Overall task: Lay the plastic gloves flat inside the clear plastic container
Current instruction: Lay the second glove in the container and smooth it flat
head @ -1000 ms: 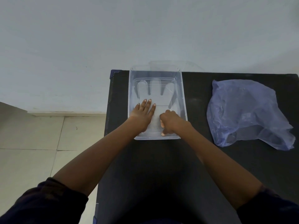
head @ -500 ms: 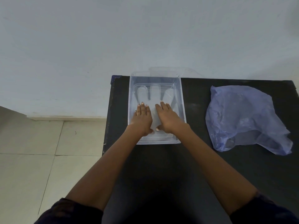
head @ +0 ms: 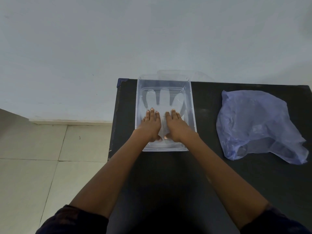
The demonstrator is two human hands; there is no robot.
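We saw the clear plastic container (head: 192, 105), a rectangular tub with rounded corners, standing upright and open-topped at the far left part of the dark table, its long sides running away from us. Inside it, on the bottom, lay the plastic gloves (head: 163, 100), translucent and whitish, spread flat with the finger shapes pointing toward the far wall of the tub and the cuff end toward us. We could not tell how many gloves were stacked there, since they lay in one hand-shaped outline within the container's walls.

Glossy clear plastic container (head: 193, 105), matt table (head: 209, 166)
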